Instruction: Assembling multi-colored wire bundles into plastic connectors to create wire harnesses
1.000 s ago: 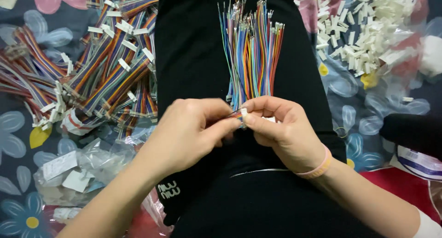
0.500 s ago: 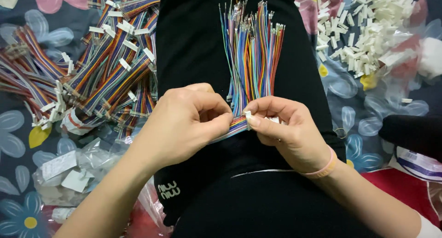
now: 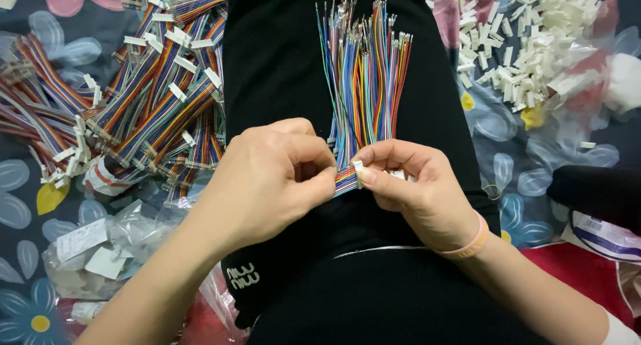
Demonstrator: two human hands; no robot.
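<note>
My left hand (image 3: 267,178) pinches a short flat band of coloured wires (image 3: 345,180) at its near end. My right hand (image 3: 417,188) grips a small white plastic connector (image 3: 358,168) against that band, thumb and forefinger closed on it. Both hands meet over my black-clad lap (image 3: 280,64). Just beyond them a loose bundle of multicoloured wires (image 3: 367,78) with bare metal tips lies lengthwise on the lap, fanning away from me. A pink band circles my right wrist.
A heap of finished rainbow wire harnesses (image 3: 140,91) with white plugs lies at the left. A pile of loose white connectors (image 3: 534,44) sits at the upper right. Clear plastic bags (image 3: 100,245) lie at the lower left on a floral cloth.
My hands shifted slightly toward me and the left thumb slid along the wire band; the connector stays pinched in my right fingers. The bundle has not moved.
</note>
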